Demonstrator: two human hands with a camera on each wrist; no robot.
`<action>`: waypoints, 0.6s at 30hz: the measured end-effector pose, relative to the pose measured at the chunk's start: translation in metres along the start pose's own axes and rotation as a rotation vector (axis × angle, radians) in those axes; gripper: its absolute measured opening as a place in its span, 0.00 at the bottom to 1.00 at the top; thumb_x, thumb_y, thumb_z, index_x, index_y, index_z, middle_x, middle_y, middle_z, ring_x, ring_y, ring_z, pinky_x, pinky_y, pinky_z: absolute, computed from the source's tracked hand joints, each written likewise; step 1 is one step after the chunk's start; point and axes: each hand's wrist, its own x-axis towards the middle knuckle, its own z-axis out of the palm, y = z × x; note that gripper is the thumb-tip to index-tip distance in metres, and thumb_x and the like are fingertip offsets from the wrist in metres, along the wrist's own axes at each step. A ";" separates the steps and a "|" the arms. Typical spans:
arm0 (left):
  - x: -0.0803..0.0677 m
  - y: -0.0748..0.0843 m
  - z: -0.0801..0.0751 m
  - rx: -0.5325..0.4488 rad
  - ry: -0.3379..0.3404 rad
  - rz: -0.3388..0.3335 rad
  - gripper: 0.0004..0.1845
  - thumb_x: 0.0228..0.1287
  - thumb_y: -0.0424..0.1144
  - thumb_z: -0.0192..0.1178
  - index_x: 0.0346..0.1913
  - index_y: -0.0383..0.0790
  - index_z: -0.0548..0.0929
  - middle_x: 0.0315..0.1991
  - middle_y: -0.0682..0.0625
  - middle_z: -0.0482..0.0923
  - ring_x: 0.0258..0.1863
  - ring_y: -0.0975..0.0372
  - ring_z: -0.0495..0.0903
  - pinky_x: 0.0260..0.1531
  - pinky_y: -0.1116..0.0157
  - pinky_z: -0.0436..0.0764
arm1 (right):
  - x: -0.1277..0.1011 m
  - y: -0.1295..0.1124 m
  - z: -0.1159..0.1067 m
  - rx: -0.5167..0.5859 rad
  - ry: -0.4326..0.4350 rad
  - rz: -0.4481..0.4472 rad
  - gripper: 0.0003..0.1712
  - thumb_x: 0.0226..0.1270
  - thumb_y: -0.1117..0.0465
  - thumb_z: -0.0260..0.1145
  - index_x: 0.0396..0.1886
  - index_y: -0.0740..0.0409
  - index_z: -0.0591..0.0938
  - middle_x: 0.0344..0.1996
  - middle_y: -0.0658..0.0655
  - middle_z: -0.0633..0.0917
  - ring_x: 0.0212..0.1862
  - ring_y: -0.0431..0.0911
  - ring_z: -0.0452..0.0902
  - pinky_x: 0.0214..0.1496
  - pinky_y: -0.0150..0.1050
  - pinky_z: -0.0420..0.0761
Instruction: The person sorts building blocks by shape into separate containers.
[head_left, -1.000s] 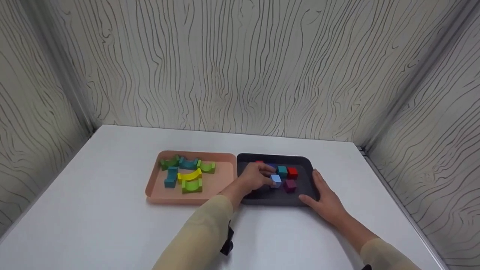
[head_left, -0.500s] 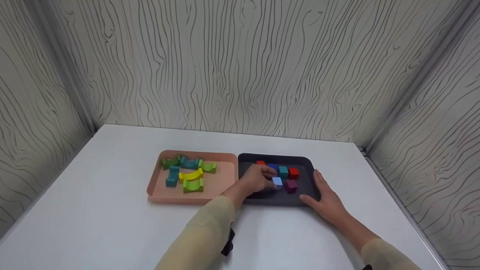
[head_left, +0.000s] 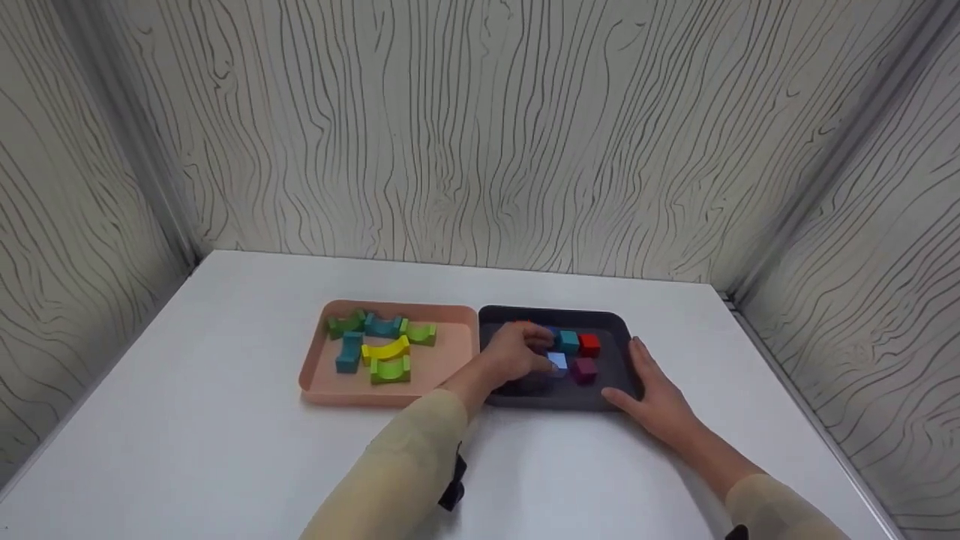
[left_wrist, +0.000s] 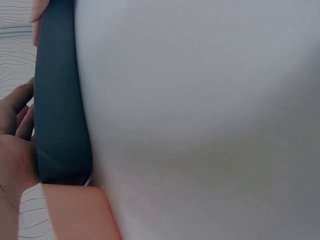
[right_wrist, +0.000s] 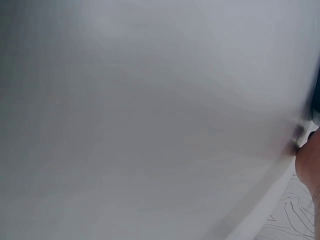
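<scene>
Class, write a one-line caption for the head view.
Left hand reaches among cubes in black tray; right hand rests at its edge.

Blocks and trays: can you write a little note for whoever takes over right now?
Left hand: inside the black tray, fingers curled at the light blue cube; a firm grip is not clear.
Right hand: open, resting flat on the black tray's right rim.
Teal cube, red cube and purple cube sit in the black tray.
Curved blocks lie in the pink tray.
</scene>
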 end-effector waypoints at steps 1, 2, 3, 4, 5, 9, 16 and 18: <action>-0.002 0.002 -0.003 0.008 0.003 0.003 0.27 0.61 0.31 0.79 0.63 0.42 0.86 0.57 0.52 0.87 0.58 0.60 0.83 0.62 0.59 0.82 | 0.001 0.000 -0.001 -0.006 -0.003 0.000 0.66 0.71 0.29 0.66 0.88 0.58 0.43 0.86 0.64 0.43 0.84 0.67 0.40 0.81 0.67 0.51; -0.005 0.006 -0.007 0.015 0.007 0.003 0.27 0.62 0.34 0.78 0.64 0.43 0.85 0.59 0.52 0.86 0.59 0.59 0.83 0.62 0.58 0.82 | 0.002 0.000 -0.001 -0.014 -0.004 -0.003 0.66 0.71 0.29 0.66 0.88 0.59 0.43 0.86 0.65 0.43 0.84 0.67 0.41 0.80 0.68 0.51; -0.007 0.009 -0.011 0.021 0.014 -0.004 0.27 0.64 0.36 0.78 0.65 0.45 0.85 0.60 0.53 0.85 0.61 0.59 0.82 0.62 0.58 0.82 | 0.003 0.000 -0.003 -0.024 -0.003 -0.009 0.65 0.71 0.29 0.66 0.88 0.60 0.43 0.86 0.65 0.43 0.84 0.68 0.41 0.80 0.69 0.51; -0.010 0.013 -0.015 0.033 0.019 -0.006 0.27 0.65 0.39 0.77 0.67 0.47 0.84 0.61 0.53 0.85 0.62 0.58 0.81 0.62 0.57 0.82 | 0.003 -0.001 -0.004 -0.034 0.000 -0.014 0.65 0.71 0.29 0.66 0.88 0.60 0.44 0.86 0.66 0.43 0.84 0.69 0.41 0.80 0.70 0.51; -0.013 0.016 -0.019 0.038 0.022 -0.006 0.27 0.66 0.41 0.77 0.68 0.48 0.84 0.63 0.53 0.84 0.63 0.58 0.80 0.62 0.57 0.82 | 0.003 -0.001 -0.005 -0.046 0.006 -0.021 0.65 0.71 0.30 0.66 0.88 0.61 0.45 0.86 0.67 0.43 0.83 0.71 0.41 0.79 0.71 0.50; -0.031 0.030 -0.040 0.058 0.030 0.020 0.30 0.68 0.48 0.75 0.71 0.51 0.81 0.67 0.53 0.81 0.67 0.57 0.78 0.66 0.55 0.79 | 0.004 -0.004 -0.010 -0.109 0.030 -0.052 0.64 0.71 0.30 0.67 0.87 0.63 0.47 0.86 0.68 0.44 0.83 0.72 0.39 0.80 0.71 0.45; -0.069 0.038 -0.070 0.166 0.040 0.085 0.35 0.69 0.55 0.73 0.75 0.52 0.77 0.73 0.54 0.75 0.74 0.56 0.70 0.74 0.50 0.70 | 0.003 -0.022 -0.020 -0.196 0.041 -0.074 0.67 0.68 0.26 0.66 0.87 0.63 0.48 0.85 0.69 0.45 0.84 0.68 0.36 0.81 0.71 0.41; -0.077 0.036 -0.076 0.205 0.053 0.106 0.35 0.69 0.55 0.72 0.75 0.50 0.77 0.73 0.53 0.75 0.75 0.56 0.70 0.74 0.49 0.70 | 0.002 -0.031 -0.020 -0.208 0.032 -0.070 0.67 0.68 0.26 0.66 0.87 0.63 0.48 0.85 0.69 0.45 0.84 0.68 0.37 0.81 0.71 0.40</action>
